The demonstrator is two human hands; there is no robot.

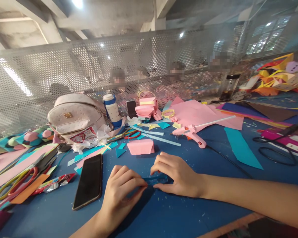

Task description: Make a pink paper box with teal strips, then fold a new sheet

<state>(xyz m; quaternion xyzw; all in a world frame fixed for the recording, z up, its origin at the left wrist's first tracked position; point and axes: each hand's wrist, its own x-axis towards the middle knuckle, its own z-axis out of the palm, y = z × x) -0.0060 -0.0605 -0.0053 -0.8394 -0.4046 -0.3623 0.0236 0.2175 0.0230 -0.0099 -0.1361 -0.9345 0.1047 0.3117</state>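
Observation:
My left hand (125,188) is closed in a pinch, thumb against fingertips, on the left end of a narrow blue paper strip (157,179). The strip runs right, into the gap between the thumb and curled index finger of my right hand (177,173). Those two fingertips are apart, and the strip's far end is partly hidden by the hand. Just beyond my hands lies a folded pink paper piece (140,146). A dark-screened phone (88,181) rests left of my left hand. Behind my right hand lies a pink glue gun (192,134) with a long glue stick in it.
A pale backpack (76,114), a bottle (112,110) and pink paper sheets (198,114) line the back. Scissors (22,181) and a snack wrapper (56,182) lie left. The glue gun's black cable (229,162) passes behind my right forearm. A perforated screen (89,69) stands behind, people beyond.

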